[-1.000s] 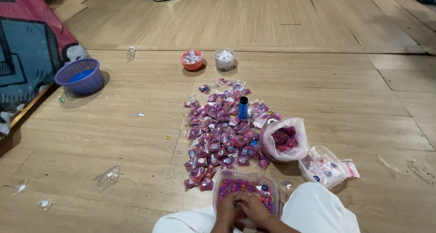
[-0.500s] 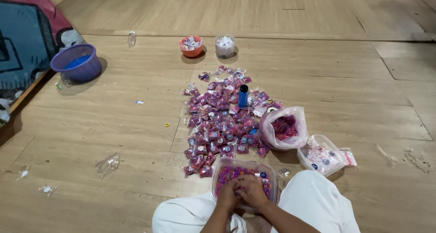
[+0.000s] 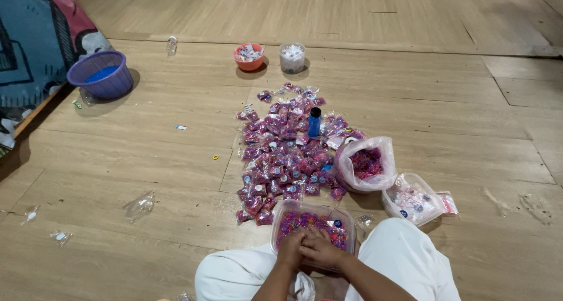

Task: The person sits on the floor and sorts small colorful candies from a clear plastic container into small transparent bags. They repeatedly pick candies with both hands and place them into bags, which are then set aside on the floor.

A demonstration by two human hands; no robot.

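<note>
1. Presently, both hands are meeting over the near edge of a clear plastic tub [image 3: 346, 214]; the left hand [image 3: 291, 249] and right hand [image 3: 321, 250] are touching each other, fingers curled in together. Whether they are clamping anything small between them I cannot tell; the spot is too small to read.
2. Tub is sitting on the wooden floor [image 3: 146, 160] between the person's knees in white trousers [image 3: 404, 254], and is holding loose pink and purple bits.
3. Just beyond the tub, a long heap of small pink-purple packets [image 3: 281, 154] is lying on the floor, with a blue bottle [image 3: 315, 123] standing upright in it.
4. Right of the heap, an open pink-tinted bag [image 3: 363, 163] is sitting with more purple bits inside; a clear bag [image 3: 413, 198] is lying beside it.
5. Further off, an orange bowl [image 3: 248, 56] and a clear cup [image 3: 292, 58] are standing side by side; a purple basket [image 3: 101, 74] is sitting well apart to the left.
</note>
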